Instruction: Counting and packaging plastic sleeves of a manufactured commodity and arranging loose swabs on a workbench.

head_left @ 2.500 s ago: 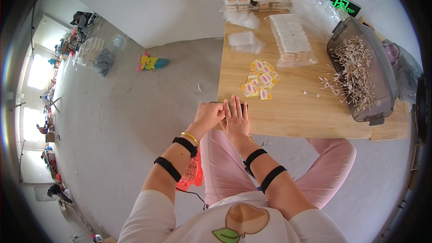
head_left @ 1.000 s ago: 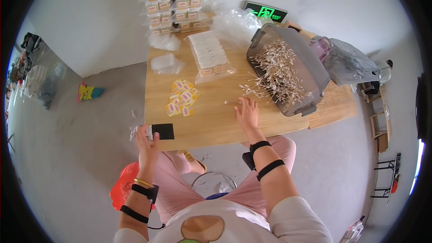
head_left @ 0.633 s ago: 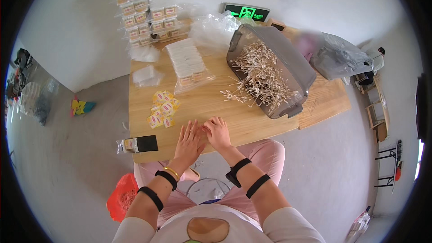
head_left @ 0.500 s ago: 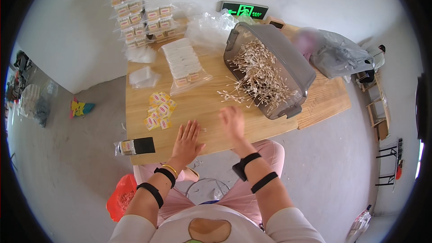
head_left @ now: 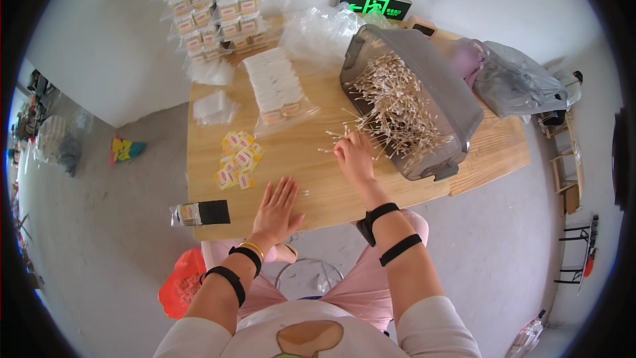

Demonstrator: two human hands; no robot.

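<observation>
My left hand (head_left: 278, 207) lies flat on the wooden table near its front edge, fingers stretched and slightly apart. Just right of its fingertips is a loose cotton swab (head_left: 303, 192), partly covered by the hand. My right hand (head_left: 358, 160) is at the left edge of a heap of cotton swabs (head_left: 397, 103) that spills from a tipped grey plastic bin (head_left: 447, 86). Its fingers are curled together on a few swabs at the spill's edge, whose ends show beside the fingertips. How many it grips is hidden.
Yellow-and-white cards (head_left: 237, 159) lie left of my left hand. A small pack of swabs with a black block (head_left: 214, 212) sits at the table's left corner. Behind are a clear bag of packs (head_left: 275, 89), stacked packs (head_left: 192, 13) and grey plastic bags (head_left: 520, 83). A red basin (head_left: 179, 285) stands below.
My right hand has moved forward and slightly right to the spilled swabs, its fingers now among them. The left hand stays flat on the table. The view has shifted a little.
</observation>
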